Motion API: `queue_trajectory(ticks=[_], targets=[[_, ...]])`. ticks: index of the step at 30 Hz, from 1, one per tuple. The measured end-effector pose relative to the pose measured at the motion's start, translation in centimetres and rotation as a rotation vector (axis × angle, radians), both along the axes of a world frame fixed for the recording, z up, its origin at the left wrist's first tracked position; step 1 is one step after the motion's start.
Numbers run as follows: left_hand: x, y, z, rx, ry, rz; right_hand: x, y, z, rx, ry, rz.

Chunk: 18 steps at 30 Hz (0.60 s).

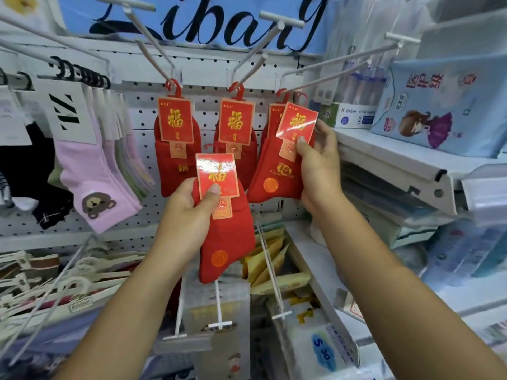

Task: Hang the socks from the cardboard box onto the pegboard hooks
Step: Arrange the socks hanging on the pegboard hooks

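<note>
1. Grasping the red sock pair point(277, 174) in the right hand point(319, 165): thumb pressing the front of the card header point(297, 123), fingers curled behind it.
2. Holding this pair up at the rightmost pegboard hook point(329, 75), just in front of a pair already hanging there; seating of the plastic hanger point(301, 97) on the wire not discernible.
3. Recommended handling, as a judgement: keeping the card upright, steering the hanger's opening over the wire tip, then sliding it back toward the pegboard point(142, 111) before letting go.
4. Gripping a second red sock pair point(227, 242) in the left hand point(186, 215), thumb on its card, lower down and in front of the two hung pairs point(175, 171); keeping it clear of the hook being loaded.
5. Noting appearance: bright red knit, glossy red card bearing a gold character, orange round mark near the toe, limp fabric dangling below the card.
</note>
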<state>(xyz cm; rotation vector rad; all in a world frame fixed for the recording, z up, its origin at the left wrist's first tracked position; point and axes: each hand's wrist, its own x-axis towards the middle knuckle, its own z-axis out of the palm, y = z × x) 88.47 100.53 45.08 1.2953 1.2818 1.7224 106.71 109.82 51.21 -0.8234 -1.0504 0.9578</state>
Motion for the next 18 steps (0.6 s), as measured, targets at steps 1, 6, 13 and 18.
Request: queue_trajectory(ticks=[1,6,13,18], targets=[[-0.1,0.1,-0.1,-0.001,-0.011,0.001,0.3,-0.6,-0.5,0.016,-0.035,0.001],[0.0,0.5,-0.8,-0.012,-0.035,0.009,2.2,-3.6,-5.5,0.001,-0.299,-0.11],[1.6,1.7,-1.6,-0.038,-0.041,-0.027,3.9,-4.2,-8.0,-0.132,-0.363,-0.289],[2.1,2.0,-1.5,-0.046,-0.053,-0.057,3.4,-3.9,-6.7,-0.07,-0.293,-0.21]])
